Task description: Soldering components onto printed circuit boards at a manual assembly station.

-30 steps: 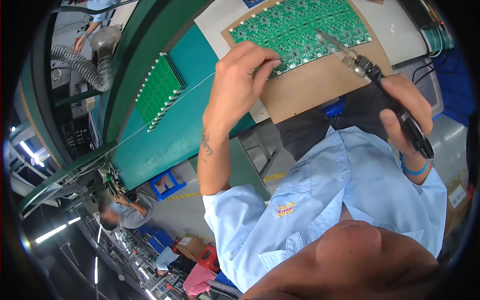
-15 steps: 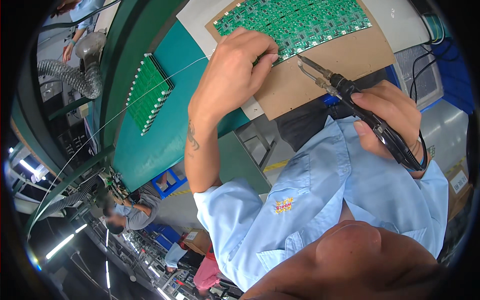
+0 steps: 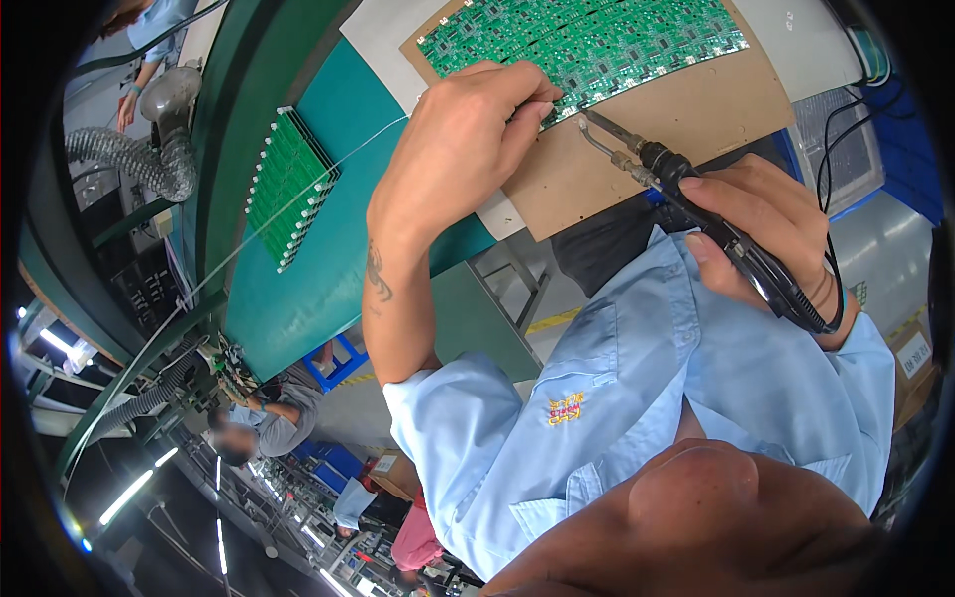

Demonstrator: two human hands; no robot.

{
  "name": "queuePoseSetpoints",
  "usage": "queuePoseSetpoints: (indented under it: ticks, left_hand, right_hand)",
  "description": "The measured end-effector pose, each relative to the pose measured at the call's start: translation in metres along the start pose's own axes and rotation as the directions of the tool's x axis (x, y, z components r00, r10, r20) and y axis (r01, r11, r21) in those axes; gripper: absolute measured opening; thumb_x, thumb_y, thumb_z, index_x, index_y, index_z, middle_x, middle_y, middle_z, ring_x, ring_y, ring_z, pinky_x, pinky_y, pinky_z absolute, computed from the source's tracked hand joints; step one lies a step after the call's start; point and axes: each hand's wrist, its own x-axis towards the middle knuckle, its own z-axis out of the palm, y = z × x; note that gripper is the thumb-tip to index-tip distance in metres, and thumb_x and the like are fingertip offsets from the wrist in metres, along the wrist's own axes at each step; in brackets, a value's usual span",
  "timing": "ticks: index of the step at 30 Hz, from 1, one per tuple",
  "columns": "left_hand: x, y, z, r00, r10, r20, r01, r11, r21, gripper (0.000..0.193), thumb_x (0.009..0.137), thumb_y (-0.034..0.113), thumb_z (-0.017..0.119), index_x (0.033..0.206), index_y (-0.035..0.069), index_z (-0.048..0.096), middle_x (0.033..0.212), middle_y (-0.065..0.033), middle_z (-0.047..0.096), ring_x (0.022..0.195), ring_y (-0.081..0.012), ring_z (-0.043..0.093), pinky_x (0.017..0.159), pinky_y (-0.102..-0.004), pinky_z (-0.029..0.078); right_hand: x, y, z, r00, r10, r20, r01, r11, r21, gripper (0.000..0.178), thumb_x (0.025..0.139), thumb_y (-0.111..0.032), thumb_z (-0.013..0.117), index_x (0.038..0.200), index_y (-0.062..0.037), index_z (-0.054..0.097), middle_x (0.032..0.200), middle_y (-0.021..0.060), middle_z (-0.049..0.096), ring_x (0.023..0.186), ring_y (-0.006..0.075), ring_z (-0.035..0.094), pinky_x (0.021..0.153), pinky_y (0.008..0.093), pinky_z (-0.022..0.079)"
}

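Observation:
A green circuit board panel (image 3: 607, 50), densely set with small parts, lies on a brown board (image 3: 686, 114). My left hand (image 3: 473, 139) is closed in a pinch over the panel's near edge. A thin solder wire (image 3: 373, 139) runs in from the left to this hand and disappears behind it; its end is hidden by the fingers. My right hand (image 3: 766, 224) grips a black soldering iron (image 3: 726, 229) with a thin bent tube beside its tip. The iron's tip points at the near edge of the panel, just right of my left fingertips; contact cannot be told.
A stack of green circuit boards (image 3: 291, 189) stands on the teal mat (image 3: 288, 308) at the left. Beyond it is a silvery flexible duct (image 3: 134, 159). Black cables (image 3: 828, 159) hang at the right. A seated person (image 3: 264, 428) works at the lower left.
My right hand and the soldering iron have moved slightly left, bringing the tip nearer my left fingertips. My left hand keeps its pinch. The view has shifted a little.

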Motion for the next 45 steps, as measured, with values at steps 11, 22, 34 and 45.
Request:
queuePoseSetpoints:
  ticks: [11,22,34,45]
  left_hand:
    - [0.0031,-0.0008,-0.0019,1.0,0.02,0.021,-0.02,1.0,0.0,0.008,0.086,0.001,0.066,0.094,0.001,0.067,0.099,-0.0034,0.075,0.066,-0.0184,0.055,0.059,-0.0289,0.044]
    - [0.0041,0.0019,-0.0021,1.0,0.018,0.021,-0.019,0.999,0.032,0.012,0.084,0.0,0.068,0.095,0.001,0.069,0.096,-0.0049,0.074,0.07,-0.0207,0.06,0.065,-0.0314,0.048]
    - [0.005,0.0033,0.0039,0.999,0.039,-0.019,-0.038,0.998,0.043,0.005,0.084,0.006,0.066,0.086,0.001,0.066,0.085,-0.0074,0.07,0.082,-0.028,0.063,0.074,-0.0376,0.051]
    - [0.0027,0.0041,0.0051,0.999,0.014,-0.039,-0.013,0.999,0.035,0.006,0.084,0.007,0.066,0.086,0.002,0.066,0.085,-0.0069,0.07,0.081,-0.0274,0.063,0.073,-0.0374,0.051]
  right_hand:
    - [0.0032,0.0006,0.0033,1.0,0.001,-0.013,-0.001,1.0,0.009,0.036,0.067,-0.001,0.076,0.103,0.0038,0.073,0.084,0.0117,0.071,0.065,0.0212,0.061,0.063,0.028,0.053]
    - [0.0035,0.0021,0.0047,1.0,-0.007,0.002,0.007,1.0,-0.004,0.036,0.068,-0.002,0.076,0.104,0.0037,0.072,0.084,0.0112,0.071,0.065,0.0208,0.061,0.063,0.0278,0.052]
    - [0.002,-0.0013,0.0069,1.0,-0.009,-0.002,0.009,1.0,-0.03,0.037,0.068,-0.003,0.077,0.104,0.004,0.072,0.083,0.011,0.071,0.063,0.0209,0.06,0.061,0.0282,0.053]
    - [-0.0001,-0.0039,0.0068,1.0,-0.014,0.001,0.014,0.999,-0.031,0.037,0.067,-0.003,0.077,0.103,0.0056,0.071,0.08,0.0116,0.07,0.061,0.0205,0.06,0.06,0.0283,0.053]
